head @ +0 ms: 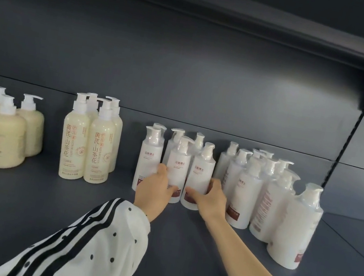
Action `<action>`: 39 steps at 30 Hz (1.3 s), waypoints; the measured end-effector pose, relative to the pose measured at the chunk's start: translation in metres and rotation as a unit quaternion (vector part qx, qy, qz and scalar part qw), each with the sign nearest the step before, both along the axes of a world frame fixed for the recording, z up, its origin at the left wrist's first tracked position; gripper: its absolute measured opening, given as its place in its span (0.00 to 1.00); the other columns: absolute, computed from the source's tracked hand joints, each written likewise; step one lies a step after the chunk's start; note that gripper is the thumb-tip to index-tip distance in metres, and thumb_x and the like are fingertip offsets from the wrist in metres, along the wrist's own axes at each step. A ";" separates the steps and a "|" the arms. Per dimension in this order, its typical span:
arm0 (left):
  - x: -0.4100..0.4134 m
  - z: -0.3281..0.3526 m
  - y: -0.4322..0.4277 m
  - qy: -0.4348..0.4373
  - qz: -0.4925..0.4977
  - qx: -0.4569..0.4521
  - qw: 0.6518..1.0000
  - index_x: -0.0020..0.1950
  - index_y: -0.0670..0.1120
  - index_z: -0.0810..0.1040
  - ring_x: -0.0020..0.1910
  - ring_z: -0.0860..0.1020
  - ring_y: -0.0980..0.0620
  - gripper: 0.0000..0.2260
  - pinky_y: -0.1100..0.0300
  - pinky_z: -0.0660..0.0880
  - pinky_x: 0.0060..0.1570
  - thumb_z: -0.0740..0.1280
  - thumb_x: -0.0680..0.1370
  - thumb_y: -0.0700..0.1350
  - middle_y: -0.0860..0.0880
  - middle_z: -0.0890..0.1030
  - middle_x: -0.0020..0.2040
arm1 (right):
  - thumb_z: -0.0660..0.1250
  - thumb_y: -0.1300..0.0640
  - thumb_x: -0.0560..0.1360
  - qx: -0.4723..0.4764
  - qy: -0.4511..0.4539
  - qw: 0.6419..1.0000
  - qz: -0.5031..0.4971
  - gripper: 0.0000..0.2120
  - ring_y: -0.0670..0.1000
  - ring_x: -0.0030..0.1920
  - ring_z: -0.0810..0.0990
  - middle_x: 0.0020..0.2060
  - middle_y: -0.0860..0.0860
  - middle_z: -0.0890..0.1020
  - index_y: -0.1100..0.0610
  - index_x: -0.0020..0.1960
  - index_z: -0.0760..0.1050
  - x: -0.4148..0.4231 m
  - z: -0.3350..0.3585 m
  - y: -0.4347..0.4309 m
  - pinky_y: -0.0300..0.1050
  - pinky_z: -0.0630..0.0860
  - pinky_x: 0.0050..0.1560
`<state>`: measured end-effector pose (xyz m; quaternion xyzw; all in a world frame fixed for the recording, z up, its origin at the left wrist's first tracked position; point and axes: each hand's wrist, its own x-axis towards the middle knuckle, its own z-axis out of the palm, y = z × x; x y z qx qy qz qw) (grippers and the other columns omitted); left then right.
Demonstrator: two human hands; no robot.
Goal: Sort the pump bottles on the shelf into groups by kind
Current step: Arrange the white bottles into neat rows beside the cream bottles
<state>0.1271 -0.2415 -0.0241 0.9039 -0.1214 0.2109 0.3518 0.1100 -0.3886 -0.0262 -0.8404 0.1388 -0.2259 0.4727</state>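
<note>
On the dark grey shelf (66,210) stand pump bottles in four clusters. At far left are squat cream bottles (4,138). Right of them stand tall cream bottles (99,147) with red lettering. In the middle is a cluster of white bottles. My left hand (154,190) grips the lower part of one white bottle (179,161) at its front. My right hand (210,197) wraps around the neighbouring white bottle (201,165). Both bottles stand upright on the shelf, touching. More white bottles (272,197) of the same look stand at the right, several with labels turned sideways.
The shelf's back panel (188,70) rises behind the bottles and an upper shelf overhangs. A dark bracket (344,147) runs down at the right. My left arm wears a white dotted sleeve (89,243). Bare shelf lies in front of the bottles.
</note>
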 end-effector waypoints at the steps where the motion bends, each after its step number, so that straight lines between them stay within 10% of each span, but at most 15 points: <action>1: 0.003 0.000 0.000 0.000 0.003 0.008 1.000 0.61 0.44 0.64 0.48 0.80 0.47 0.18 0.60 0.68 0.39 0.66 0.77 0.50 0.46 0.80 0.52 | 0.77 0.51 0.67 0.002 0.000 1.000 0.004 0.27 0.53 0.56 0.79 0.56 0.50 0.80 0.55 0.61 0.70 0.003 0.000 -0.001 0.53 0.78 0.57; 24: 0.007 0.004 0.019 -0.021 0.032 0.155 0.987 0.62 0.48 0.66 0.49 0.79 0.46 0.14 0.55 0.72 0.40 0.60 0.79 0.52 0.48 0.80 0.53 | 0.74 0.54 0.72 -0.010 0.002 0.999 0.053 0.23 0.47 0.52 0.77 0.56 0.50 0.80 0.57 0.64 0.72 0.002 0.001 -0.013 0.40 0.74 0.53; 32: -0.042 0.012 0.018 -0.040 -0.026 0.249 0.967 0.55 0.48 0.74 0.50 0.78 0.49 0.11 0.59 0.67 0.41 0.60 0.79 0.53 0.51 0.79 0.51 | 0.69 0.52 0.74 -0.168 0.045 0.984 0.048 0.08 0.48 0.48 0.79 0.47 0.47 0.81 0.53 0.51 0.78 -0.056 0.013 -0.025 0.43 0.77 0.46; 39: -0.088 0.014 -0.018 -0.121 -0.091 0.342 0.927 0.55 0.48 0.74 0.50 0.75 0.48 0.16 0.57 0.68 0.38 0.62 0.75 0.58 0.49 0.78 0.50 | 0.65 0.49 0.76 -0.363 0.084 0.928 0.008 0.14 0.52 0.53 0.79 0.56 0.48 0.80 0.52 0.60 0.75 -0.130 0.022 -0.050 0.47 0.78 0.48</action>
